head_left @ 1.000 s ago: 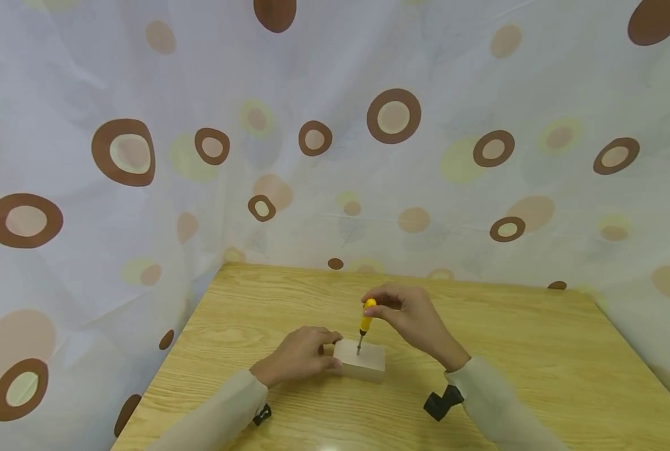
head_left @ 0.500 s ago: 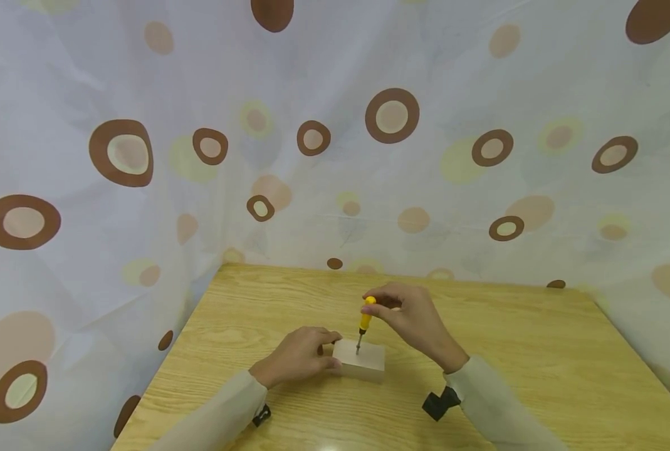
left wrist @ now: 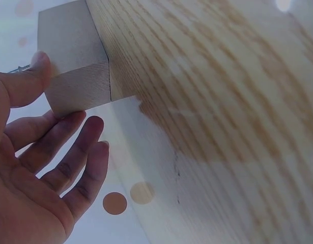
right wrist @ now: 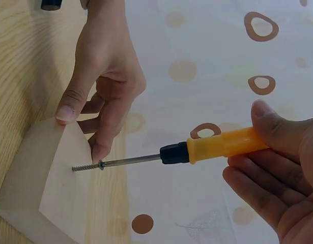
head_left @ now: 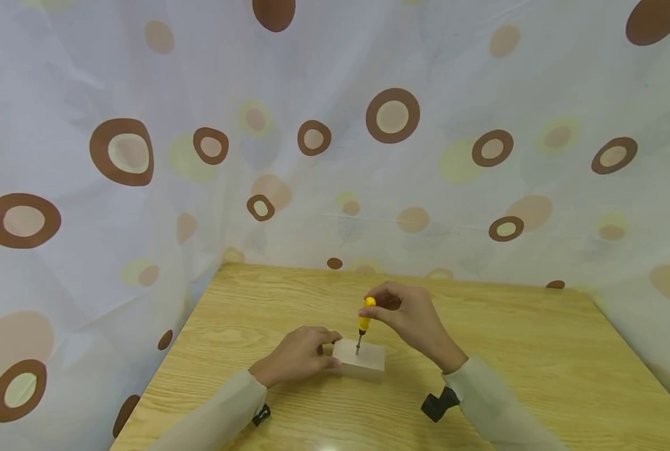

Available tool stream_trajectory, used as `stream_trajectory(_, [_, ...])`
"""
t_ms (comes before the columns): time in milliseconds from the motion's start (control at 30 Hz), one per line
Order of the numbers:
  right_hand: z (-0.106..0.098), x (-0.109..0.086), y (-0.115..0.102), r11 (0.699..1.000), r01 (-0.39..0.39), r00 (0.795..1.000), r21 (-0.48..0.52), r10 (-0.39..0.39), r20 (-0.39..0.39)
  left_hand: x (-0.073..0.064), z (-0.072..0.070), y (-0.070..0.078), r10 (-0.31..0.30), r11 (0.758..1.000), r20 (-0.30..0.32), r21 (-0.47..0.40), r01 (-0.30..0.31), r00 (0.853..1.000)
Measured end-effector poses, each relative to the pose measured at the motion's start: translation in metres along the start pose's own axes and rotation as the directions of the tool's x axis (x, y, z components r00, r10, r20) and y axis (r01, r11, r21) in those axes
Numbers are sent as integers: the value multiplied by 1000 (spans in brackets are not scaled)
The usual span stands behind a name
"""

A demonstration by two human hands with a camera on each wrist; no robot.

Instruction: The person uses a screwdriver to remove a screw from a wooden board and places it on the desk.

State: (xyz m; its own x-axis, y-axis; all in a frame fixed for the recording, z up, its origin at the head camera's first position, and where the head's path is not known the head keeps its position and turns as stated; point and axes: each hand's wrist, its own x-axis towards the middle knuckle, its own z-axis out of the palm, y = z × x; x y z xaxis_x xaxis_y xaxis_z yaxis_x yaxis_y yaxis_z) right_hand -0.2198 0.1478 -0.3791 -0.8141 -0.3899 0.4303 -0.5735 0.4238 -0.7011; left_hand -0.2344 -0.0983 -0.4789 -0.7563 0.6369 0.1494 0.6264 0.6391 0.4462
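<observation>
A pale wooden block (head_left: 368, 360) lies on the table. My left hand (head_left: 301, 356) grips its left end, thumb on the near side and fingers at the far side; the left wrist view shows the thumb and fingertips against the block (left wrist: 77, 51). A screw (right wrist: 87, 167) stands in the block's top face, much of its thread showing. My right hand (head_left: 416, 322) pinches the yellow handle of a screwdriver (right wrist: 225, 144) between thumb and fingers. The screwdriver tilts slightly, its tip at the screw's head.
The wood-grain table (head_left: 509, 351) extends around the block on all sides. A pale curtain (head_left: 346, 94) with brown and beige spots hangs behind it and along both sides. Black camera mounts sit at both wrists, the right one (head_left: 439, 404) sticking out below the sleeve.
The right thumb and fingers shift slightly round the screwdriver's handle. The left hand and the block stay in place.
</observation>
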Motion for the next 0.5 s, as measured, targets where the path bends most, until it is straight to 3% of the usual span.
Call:
stream_trajectory(300, [-5, 1, -4, 999, 27, 992, 16, -29, 119, 0, 0, 1, 0, 1000, 2, -9, 0, 1000])
stream_trajectory(500, [-2, 0, -4, 1000, 3, 999, -6, -3, 49, 0, -1, 2, 5, 1000, -6, -8, -5, 1000])
